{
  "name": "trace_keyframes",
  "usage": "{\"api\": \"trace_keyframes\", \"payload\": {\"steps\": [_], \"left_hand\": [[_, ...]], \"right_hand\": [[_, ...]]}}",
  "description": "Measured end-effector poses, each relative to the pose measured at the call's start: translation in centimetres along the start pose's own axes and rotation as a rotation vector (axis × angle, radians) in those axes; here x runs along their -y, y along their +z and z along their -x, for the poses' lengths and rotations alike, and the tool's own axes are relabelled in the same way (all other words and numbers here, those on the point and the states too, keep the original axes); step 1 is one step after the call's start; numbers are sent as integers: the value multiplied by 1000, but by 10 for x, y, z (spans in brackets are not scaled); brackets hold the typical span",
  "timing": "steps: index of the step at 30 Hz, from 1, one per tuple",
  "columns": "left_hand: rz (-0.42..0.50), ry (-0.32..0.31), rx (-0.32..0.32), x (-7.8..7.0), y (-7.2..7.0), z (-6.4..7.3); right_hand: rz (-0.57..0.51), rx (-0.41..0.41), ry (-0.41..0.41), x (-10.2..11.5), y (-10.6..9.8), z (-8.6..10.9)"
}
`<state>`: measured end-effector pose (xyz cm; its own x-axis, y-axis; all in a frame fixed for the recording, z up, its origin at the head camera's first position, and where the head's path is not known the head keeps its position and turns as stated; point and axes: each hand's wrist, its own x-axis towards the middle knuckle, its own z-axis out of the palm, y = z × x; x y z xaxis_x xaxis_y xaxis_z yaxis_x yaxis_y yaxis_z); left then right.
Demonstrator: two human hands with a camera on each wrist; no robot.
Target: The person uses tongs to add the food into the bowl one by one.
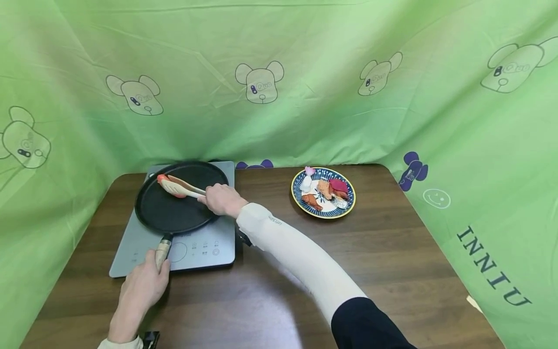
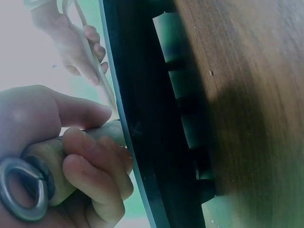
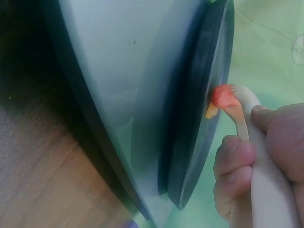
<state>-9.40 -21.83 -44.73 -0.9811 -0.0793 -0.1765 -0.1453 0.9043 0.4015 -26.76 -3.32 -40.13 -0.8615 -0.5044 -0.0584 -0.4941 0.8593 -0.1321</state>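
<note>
My left hand (image 1: 144, 285) grips the light wooden handle (image 1: 162, 253) of a flat black frying pan (image 1: 187, 215). In the left wrist view its fingers curl round the handle (image 2: 57, 183), with a metal ring (image 2: 23, 190) at the end. Over the pan, my right hand (image 1: 224, 199) holds cream-coloured tongs (image 1: 180, 190), fingers wrapped round their arms. A small orange-red food piece (image 3: 223, 96) sits at the tongs' tips, close to the pan's surface; its kind is unclear. The pan rests on a grey induction cooker (image 1: 131, 254).
To the right stands a blue-patterned plate (image 1: 296, 199) with a yellow rim, bearing several food pieces (image 1: 323, 188) in brown, pink and white. A green printed curtain (image 1: 305, 131) hangs behind and beside the dark wooden table (image 1: 383, 261). Touch controls (image 1: 205, 249) line the cooker's front.
</note>
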Motion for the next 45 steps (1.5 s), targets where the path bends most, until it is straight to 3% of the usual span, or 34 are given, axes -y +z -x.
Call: {"api": "trace_keyframes", "payload": {"steps": [45], "left_hand": [[18,-19,-6,-1,1,1]], "right_hand": [[-80,37,23,1,-1,-7]]}}
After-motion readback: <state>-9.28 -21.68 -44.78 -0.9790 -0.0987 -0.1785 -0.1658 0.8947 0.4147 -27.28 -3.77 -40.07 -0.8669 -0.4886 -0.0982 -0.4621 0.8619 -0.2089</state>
